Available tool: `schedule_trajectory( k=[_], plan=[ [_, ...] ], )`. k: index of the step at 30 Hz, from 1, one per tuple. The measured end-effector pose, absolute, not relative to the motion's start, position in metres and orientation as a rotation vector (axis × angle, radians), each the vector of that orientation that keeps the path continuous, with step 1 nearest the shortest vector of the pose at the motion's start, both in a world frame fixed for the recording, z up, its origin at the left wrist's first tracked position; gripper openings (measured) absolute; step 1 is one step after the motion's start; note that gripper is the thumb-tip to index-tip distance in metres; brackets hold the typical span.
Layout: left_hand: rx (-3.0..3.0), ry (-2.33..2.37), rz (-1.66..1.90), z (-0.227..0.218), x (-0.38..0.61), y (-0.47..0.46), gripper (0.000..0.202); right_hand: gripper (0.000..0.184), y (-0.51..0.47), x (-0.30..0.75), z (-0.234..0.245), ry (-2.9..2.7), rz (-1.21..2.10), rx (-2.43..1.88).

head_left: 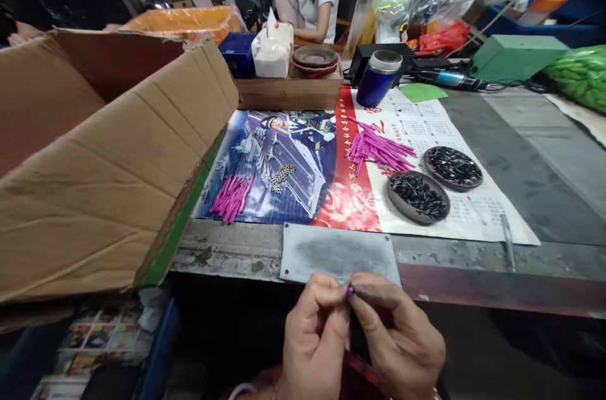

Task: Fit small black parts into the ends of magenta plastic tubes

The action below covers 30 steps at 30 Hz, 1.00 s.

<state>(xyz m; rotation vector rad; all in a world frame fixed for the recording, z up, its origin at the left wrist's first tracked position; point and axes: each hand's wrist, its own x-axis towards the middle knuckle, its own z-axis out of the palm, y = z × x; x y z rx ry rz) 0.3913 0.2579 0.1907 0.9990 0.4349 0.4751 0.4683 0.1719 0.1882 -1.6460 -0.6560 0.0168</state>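
Observation:
My left hand (315, 332) and my right hand (398, 332) meet fingertip to fingertip in front of the table edge, both closed in a pinch. Between them shows the small end of a pink stick (350, 290); my fingers hide the rest. Just beyond lies a grey metal plate (338, 252) at the table's edge. Loose pink sticks (379, 146) are heaped on a calendar poster, with a second bundle of pink sticks (231, 198) at left. Small silver beads (283, 178) lie between the heaps. Two round dishes hold dark, thin pieces (419, 195) and shiny black pieces (453, 165).
A big open cardboard box (118, 166) takes up the left side. A blue cup (377, 79), a wooden box (293, 94) with tissues on top, and a green case (518, 58) stand farther back. A metal tool (507, 242) lies at right. Two people sit across the table.

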Motion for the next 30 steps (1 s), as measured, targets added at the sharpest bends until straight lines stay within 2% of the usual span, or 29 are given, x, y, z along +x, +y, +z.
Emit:
schedule_trajectory(
  k=[6, 13, 18, 22, 27, 30],
  plan=[
    [1.101, 0.448, 0.497, 0.193, 0.392, 0.260, 0.010, 0.012, 0.180, 0.475, 0.193, -0.789, -0.068, -1.739],
    [1.175, 0.468, 0.497, 0.191, 0.392, 0.257, 0.016, 0.028, 0.185, 0.478, 0.192, -0.902, -0.133, -1.767],
    [1.192, 0.447, 0.472, 0.190, 0.391, 0.254, 0.018, 0.026, 0.183, 0.481, 0.189, -0.897, -0.246, -1.752],
    [1.170, 0.473, 0.427, 0.190, 0.389, 0.254, 0.015, 0.044, 0.181, 0.479, 0.192, -0.812, 0.081, -1.739],
    [1.159, 0.465, 0.453, 0.194, 0.390, 0.257, 0.013, 0.046, 0.178, 0.478, 0.192, -0.873, 0.199, -1.721],
    [1.150, 0.486, 0.422, 0.195, 0.389, 0.258, 0.013, 0.060, 0.176, 0.485, 0.191, -0.755, 0.437, -1.660]
  ],
)
